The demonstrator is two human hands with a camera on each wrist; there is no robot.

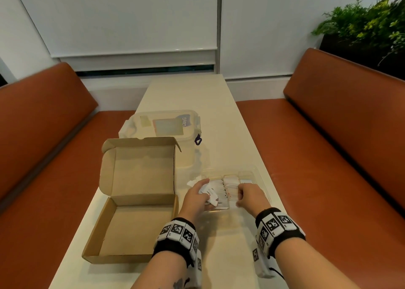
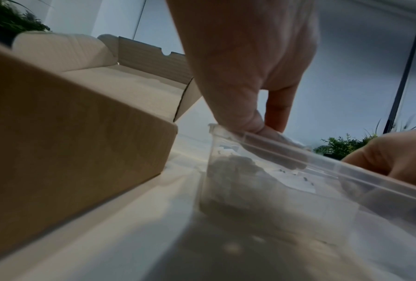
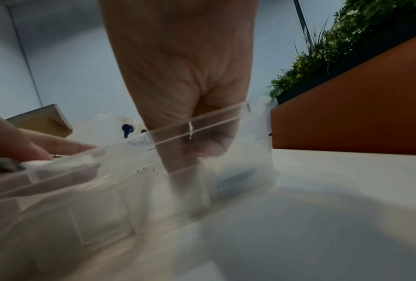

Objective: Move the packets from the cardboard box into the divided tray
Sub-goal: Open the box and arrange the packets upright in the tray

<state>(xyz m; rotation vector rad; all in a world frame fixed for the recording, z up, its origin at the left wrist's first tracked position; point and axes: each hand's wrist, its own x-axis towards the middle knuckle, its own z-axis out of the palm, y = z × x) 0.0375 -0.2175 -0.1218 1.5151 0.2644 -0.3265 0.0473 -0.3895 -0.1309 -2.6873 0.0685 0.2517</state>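
The open cardboard box [image 1: 131, 227] lies at the table's left, its floor bare. Just right of it stands the clear divided tray [image 1: 258, 174], with white packets [image 1: 231, 184] stacked in its compartments. My left hand [image 1: 196, 197] grips a bundle of white packets [image 1: 211, 195] over the tray's left compartment. My right hand [image 1: 249, 195] curls down into the middle compartment, its fingers pinched on packets there. The left wrist view shows the box wall [image 2: 69, 142] and the tray corner [image 2: 298, 190]. In the right wrist view, blurred fingers [image 3: 185, 171] reach behind the tray wall [image 3: 129, 180].
A clear lidded plastic container [image 1: 162, 131] stands behind the box. Orange benches [image 1: 328, 146] flank the narrow white table [image 1: 186, 96]. A planter with green foliage [image 1: 368, 26] sits behind the right bench.
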